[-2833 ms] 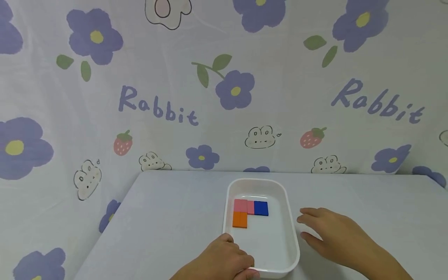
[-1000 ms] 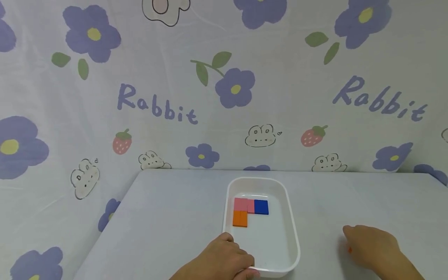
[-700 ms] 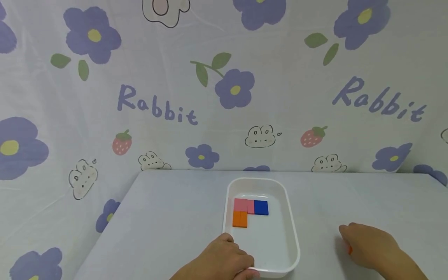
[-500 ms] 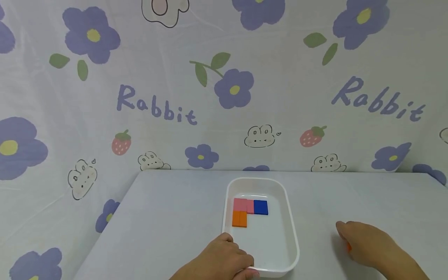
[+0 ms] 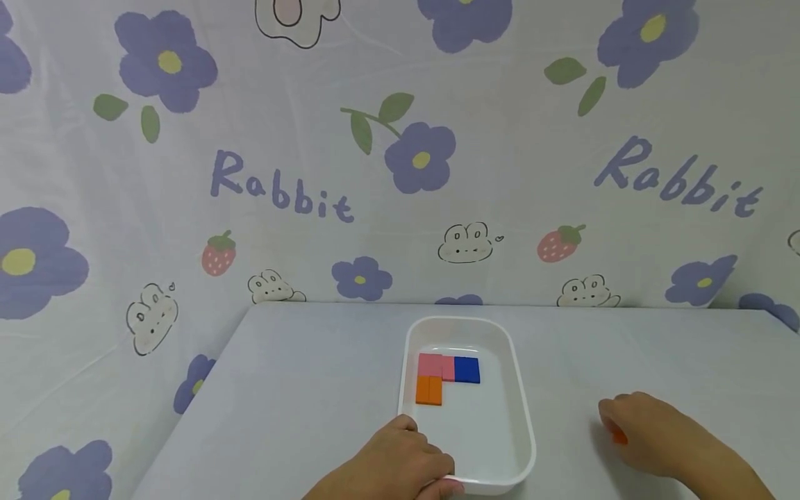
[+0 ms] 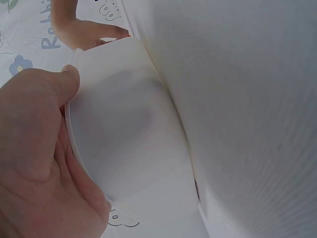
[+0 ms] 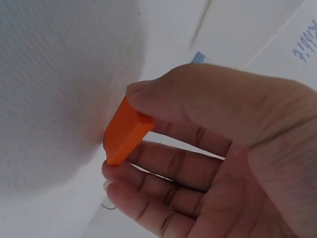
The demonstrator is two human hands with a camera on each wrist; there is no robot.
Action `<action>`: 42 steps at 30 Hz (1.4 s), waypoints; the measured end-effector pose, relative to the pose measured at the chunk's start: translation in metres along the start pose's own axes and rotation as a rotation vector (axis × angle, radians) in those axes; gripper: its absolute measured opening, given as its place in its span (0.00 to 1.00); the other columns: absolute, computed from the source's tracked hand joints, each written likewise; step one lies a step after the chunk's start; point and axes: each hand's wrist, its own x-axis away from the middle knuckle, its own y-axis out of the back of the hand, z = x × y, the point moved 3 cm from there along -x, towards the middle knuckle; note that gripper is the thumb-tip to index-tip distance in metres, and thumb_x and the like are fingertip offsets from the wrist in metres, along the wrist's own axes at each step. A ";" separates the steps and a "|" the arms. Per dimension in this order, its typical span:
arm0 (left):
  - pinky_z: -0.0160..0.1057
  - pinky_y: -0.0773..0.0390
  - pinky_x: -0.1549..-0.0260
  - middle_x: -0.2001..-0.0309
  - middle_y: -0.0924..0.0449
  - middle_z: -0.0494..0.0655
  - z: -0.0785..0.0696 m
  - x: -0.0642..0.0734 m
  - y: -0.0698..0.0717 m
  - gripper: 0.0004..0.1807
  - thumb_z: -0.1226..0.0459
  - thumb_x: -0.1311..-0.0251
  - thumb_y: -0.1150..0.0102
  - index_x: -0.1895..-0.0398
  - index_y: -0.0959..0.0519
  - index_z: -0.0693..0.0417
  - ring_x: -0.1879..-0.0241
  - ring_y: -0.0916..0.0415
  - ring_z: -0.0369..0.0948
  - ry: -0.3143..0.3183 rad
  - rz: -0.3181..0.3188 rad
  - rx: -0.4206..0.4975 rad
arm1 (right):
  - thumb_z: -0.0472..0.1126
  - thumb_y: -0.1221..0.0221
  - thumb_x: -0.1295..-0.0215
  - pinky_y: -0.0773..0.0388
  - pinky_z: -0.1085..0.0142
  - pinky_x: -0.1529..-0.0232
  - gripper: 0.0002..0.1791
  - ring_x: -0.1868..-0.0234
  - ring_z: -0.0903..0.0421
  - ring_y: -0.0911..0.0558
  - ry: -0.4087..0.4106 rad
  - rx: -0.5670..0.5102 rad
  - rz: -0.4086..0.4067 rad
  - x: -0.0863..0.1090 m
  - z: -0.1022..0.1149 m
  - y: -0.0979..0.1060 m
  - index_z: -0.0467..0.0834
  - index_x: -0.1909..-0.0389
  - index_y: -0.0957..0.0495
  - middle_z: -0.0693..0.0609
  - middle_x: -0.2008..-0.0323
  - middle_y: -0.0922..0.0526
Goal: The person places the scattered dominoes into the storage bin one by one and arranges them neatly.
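My left hand [image 5: 400, 462] grips the near left corner of a white plastic tray [image 5: 523, 417], fingers over its rim. The left wrist view has the thumb [image 6: 69, 82] on that rim and the tray's outer wall [image 6: 129, 129] filling the middle. My right hand [image 5: 656, 437] is over the table, right of the tray. It pinches an orange block [image 7: 128, 133] between thumb and fingers; in the head view only a sliver of it shows. Inside the tray lie flat pieces at the far left: pink [image 5: 430, 364], narrow pink [image 5: 448, 369], blue [image 5: 467, 369] and orange [image 5: 428, 390].
A pale cloth covers the table [image 5: 312, 389]. Behind it hangs a curtain [image 5: 500, 139] printed with purple flowers, rabbits and strawberries. The tray's raised rim [image 5: 459, 319] runs all round the pieces.
From beside the tray's right rim, with fingers loosely spread, my right hand has moved right and taken hold of the orange block. Lately it has drifted slightly left. The left hand stays put.
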 end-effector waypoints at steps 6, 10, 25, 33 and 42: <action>0.32 0.38 0.62 0.77 0.26 0.27 0.001 -0.003 0.000 0.22 0.46 0.23 0.62 0.67 0.21 0.42 0.75 0.35 0.26 0.043 0.072 0.092 | 0.32 0.27 0.52 0.30 0.65 0.71 0.16 0.73 0.59 0.34 0.056 -0.033 -0.010 -0.002 0.004 0.004 0.49 0.73 0.25 0.60 0.78 0.32; 0.32 0.38 0.63 0.77 0.26 0.27 0.000 -0.003 0.001 0.22 0.46 0.23 0.62 0.68 0.21 0.41 0.75 0.34 0.25 0.046 0.077 0.087 | 0.33 0.26 0.52 0.27 0.65 0.70 0.16 0.72 0.59 0.33 0.082 -0.046 -0.033 -0.002 0.009 0.008 0.51 0.73 0.24 0.62 0.77 0.30; 0.31 0.39 0.63 0.75 0.24 0.27 -0.001 0.000 0.000 0.20 0.47 0.23 0.60 0.69 0.22 0.40 0.75 0.37 0.25 0.013 0.012 -0.003 | 0.36 0.25 0.52 0.20 0.63 0.61 0.17 0.62 0.62 0.27 0.246 -0.090 -0.178 0.004 0.033 0.023 0.57 0.68 0.22 0.67 0.64 0.25; 0.30 0.40 0.65 0.75 0.23 0.27 0.000 -0.001 0.001 0.20 0.46 0.24 0.59 0.69 0.21 0.40 0.76 0.37 0.25 0.021 0.023 0.007 | 0.37 0.25 0.51 0.19 0.65 0.60 0.18 0.59 0.60 0.25 0.250 -0.084 -0.226 0.002 0.048 0.034 0.59 0.67 0.21 0.67 0.62 0.23; 0.31 0.39 0.64 0.75 0.23 0.27 0.000 -0.002 0.001 0.21 0.45 0.24 0.59 0.68 0.20 0.40 0.75 0.36 0.25 0.051 0.053 0.033 | 0.36 0.23 0.54 0.20 0.65 0.60 0.21 0.59 0.60 0.25 0.346 -0.065 -0.357 -0.001 0.058 0.045 0.60 0.66 0.22 0.68 0.61 0.23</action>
